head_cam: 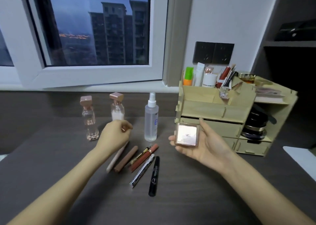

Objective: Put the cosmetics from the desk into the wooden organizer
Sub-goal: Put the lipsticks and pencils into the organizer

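Holding a square pink compact (187,133) in our right hand (199,145), we keep the palm turned up and inward. The thumb lies against the compact's upper right corner and the fingers curl under its left and lower edges. It is lifted off the desk (51,156), just in front of the lower left drawers of the wooden organizer (213,105), which stands at the right rear of the desk. Our right forearm runs in from the lower right corner, our left from the lower left. The left hand (113,136) hangs knuckles-up over the desk, fingers curled in on a small rose-gold thing (123,129), too little of which shows for us to name it. Behind that hand stand a clear bottle (89,120) to its left and a milky bottle (117,109) partly hidden by it, both with rose-gold caps. A tall spray bottle (150,118) stands between our hands. Below the left hand, side by side on the desk, lie a pale stick (116,158), a brown stick (126,159), a red lip gloss (145,157), a silver tube (142,169) and a black mascara (154,176). The organizer's top compartments hold upright tubes, a white jar and brushes, and dark round cases are stacked in its open right side.
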A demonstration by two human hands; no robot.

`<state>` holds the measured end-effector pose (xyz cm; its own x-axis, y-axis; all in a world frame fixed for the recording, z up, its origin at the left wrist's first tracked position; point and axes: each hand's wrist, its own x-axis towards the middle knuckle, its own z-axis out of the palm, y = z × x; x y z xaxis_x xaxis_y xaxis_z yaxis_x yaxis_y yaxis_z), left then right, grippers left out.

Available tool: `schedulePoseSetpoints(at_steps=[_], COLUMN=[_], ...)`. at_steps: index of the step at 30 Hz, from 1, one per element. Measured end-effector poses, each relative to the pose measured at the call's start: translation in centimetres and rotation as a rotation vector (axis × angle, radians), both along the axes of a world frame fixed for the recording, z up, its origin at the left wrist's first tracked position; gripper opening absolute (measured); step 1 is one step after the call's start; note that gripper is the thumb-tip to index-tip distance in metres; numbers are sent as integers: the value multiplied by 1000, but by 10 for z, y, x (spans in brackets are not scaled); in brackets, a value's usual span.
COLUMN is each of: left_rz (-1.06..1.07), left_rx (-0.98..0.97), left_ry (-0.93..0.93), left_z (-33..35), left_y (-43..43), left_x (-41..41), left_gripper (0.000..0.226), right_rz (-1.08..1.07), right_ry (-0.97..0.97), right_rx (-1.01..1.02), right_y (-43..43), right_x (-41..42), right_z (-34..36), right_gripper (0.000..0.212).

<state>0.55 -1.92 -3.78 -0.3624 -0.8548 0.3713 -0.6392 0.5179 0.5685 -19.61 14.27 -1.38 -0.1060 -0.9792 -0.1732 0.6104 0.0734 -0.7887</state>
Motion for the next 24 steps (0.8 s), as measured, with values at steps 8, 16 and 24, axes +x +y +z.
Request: schedulePoseSetpoints(at_steps=[8,16,24], left_rz=[-256,-367,-364], left_rx=[-237,-313,-247], left_ry=[179,131,103], left_z=[52,73,64], left_y=[32,34,19], left_x=[-81,-133,-134], left_gripper=[21,25,28], right_rz=[-443,-1172,-668], right_ry=[570,1928,2189], right_rx=[-232,52,474], right_y=[38,45,16], right_x=[-56,-159,-181], right_z=[60,103,105], right_gripper=[23,24,49])
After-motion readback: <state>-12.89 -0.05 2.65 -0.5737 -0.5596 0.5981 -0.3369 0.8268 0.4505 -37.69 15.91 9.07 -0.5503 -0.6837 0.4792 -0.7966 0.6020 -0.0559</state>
